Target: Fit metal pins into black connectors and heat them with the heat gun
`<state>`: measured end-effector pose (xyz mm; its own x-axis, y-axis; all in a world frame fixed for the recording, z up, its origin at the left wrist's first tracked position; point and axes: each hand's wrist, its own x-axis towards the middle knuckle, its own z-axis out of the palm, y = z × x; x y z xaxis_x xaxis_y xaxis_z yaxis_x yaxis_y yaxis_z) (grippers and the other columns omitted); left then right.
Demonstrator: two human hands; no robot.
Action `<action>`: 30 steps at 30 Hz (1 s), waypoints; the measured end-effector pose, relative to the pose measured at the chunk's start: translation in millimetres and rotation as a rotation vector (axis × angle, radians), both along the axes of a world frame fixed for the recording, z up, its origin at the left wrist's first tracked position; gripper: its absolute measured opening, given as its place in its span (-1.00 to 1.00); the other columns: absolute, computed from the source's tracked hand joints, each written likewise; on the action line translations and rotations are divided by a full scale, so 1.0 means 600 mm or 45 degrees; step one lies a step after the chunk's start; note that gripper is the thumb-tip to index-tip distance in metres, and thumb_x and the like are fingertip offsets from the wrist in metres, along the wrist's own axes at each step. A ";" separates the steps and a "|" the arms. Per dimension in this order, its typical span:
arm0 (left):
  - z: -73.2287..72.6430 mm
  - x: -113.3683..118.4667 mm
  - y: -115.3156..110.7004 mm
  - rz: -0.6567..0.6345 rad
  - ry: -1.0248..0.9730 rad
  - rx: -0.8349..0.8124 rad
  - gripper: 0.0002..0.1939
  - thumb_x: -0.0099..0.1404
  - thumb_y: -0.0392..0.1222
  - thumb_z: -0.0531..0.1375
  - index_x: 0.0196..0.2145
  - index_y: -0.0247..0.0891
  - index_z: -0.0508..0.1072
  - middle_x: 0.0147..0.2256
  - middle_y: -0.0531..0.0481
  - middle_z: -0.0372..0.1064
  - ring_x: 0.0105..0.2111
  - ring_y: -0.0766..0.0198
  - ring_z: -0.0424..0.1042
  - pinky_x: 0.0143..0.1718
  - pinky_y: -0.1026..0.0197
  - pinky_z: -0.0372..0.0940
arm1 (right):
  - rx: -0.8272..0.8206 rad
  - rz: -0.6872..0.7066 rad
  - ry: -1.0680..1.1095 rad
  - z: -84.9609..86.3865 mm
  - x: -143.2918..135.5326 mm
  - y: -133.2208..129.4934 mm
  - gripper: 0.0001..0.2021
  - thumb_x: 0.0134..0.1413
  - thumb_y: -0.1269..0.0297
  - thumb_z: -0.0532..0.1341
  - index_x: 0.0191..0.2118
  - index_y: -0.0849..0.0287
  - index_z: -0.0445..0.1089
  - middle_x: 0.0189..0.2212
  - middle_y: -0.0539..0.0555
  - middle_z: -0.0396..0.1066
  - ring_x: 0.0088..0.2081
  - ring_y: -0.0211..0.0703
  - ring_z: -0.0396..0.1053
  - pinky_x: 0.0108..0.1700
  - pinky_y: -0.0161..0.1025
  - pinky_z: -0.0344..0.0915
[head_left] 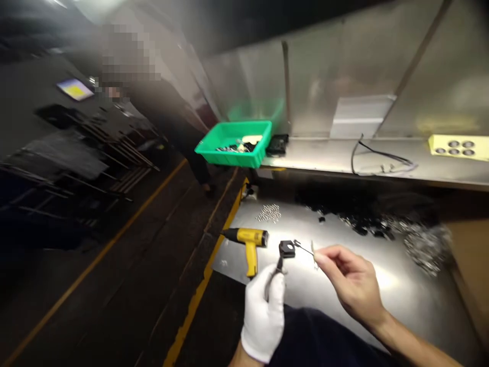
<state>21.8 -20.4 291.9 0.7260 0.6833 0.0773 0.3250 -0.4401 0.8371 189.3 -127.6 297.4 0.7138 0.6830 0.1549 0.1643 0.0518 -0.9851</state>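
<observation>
My left hand, in a white glove, is closed around the stem of a small black part, whose squarish head with a light opening points up. A thin dark wire with a small forked end runs from beside that head towards my right hand. Bare, my right hand pinches a thin, light-coloured piece between thumb and forefinger, where the wire also ends. A yellow heat gun with a black nozzle lies on the metal table, left of the black part.
Small metal pieces lie behind the heat gun. Black parts and clear bags are at the back right. The shelf above bears a green bin, a cable and a yellow holed block. A person stands at the upper left.
</observation>
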 end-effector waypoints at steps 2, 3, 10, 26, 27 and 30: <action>-0.018 0.004 -0.008 0.128 -0.070 -0.207 -0.66 0.56 -0.04 0.00 -0.10 -0.25 0.51 -0.31 -0.07 0.52 -0.38 0.22 0.49 -0.37 0.19 0.42 | 0.012 -0.069 -0.066 -0.004 0.001 -0.002 -0.84 0.25 0.17 0.34 -0.32 0.11 0.57 -0.52 0.04 0.48 -0.55 -0.16 0.34 -0.55 -0.22 0.24; -0.022 0.004 -0.010 0.168 -0.094 -0.279 -0.67 0.55 -0.02 0.04 -0.10 -0.25 0.52 -0.30 -0.06 0.53 -0.37 0.22 0.49 -0.35 0.20 0.42 | 0.004 -0.097 -0.084 -0.006 0.000 -0.003 -0.86 0.25 0.20 0.34 -0.31 0.11 0.57 -0.52 0.03 0.48 -0.55 -0.19 0.33 -0.54 -0.25 0.23; -0.012 0.011 -0.018 0.187 -0.114 -0.369 -0.68 0.53 -0.01 0.07 -0.11 -0.22 0.55 -0.29 -0.05 0.54 -0.35 0.21 0.49 -0.31 0.19 0.37 | -0.003 -0.205 -0.168 -0.005 -0.001 -0.015 -0.96 0.22 0.30 0.37 -0.26 0.11 0.59 -0.45 0.02 0.53 -0.51 -0.26 0.35 -0.52 -0.30 0.20; -0.023 0.010 -0.018 0.158 -0.143 -0.492 -0.71 0.51 -0.02 0.09 -0.15 -0.25 0.51 -0.33 -0.01 0.46 -0.37 0.24 0.43 -0.31 0.21 0.35 | -0.099 -0.121 -0.178 0.015 0.021 -0.011 -0.91 0.24 0.30 0.34 -0.29 0.18 0.56 -0.55 -0.01 0.45 -0.60 -0.34 0.15 -0.56 -0.28 0.05; -0.025 0.010 -0.018 0.154 -0.152 -0.502 -0.71 0.51 -0.02 0.08 -0.16 -0.24 0.50 -0.35 0.00 0.44 -0.39 0.27 0.41 -0.32 0.22 0.35 | -0.107 -0.111 -0.160 0.016 0.022 -0.012 -0.92 0.23 0.31 0.34 -0.28 0.19 0.56 -0.55 -0.01 0.45 -0.60 -0.34 0.14 -0.56 -0.28 0.04; -0.029 0.012 -0.019 0.160 -0.153 -0.535 -0.69 0.52 0.01 0.08 -0.17 -0.25 0.48 -0.36 0.03 0.41 -0.43 0.32 0.35 -0.35 0.26 0.33 | -0.130 -0.085 -0.058 0.017 0.026 -0.013 -0.91 0.21 0.30 0.36 -0.28 0.20 0.56 -0.56 -0.02 0.42 -0.61 -0.36 0.09 -0.54 -0.27 0.01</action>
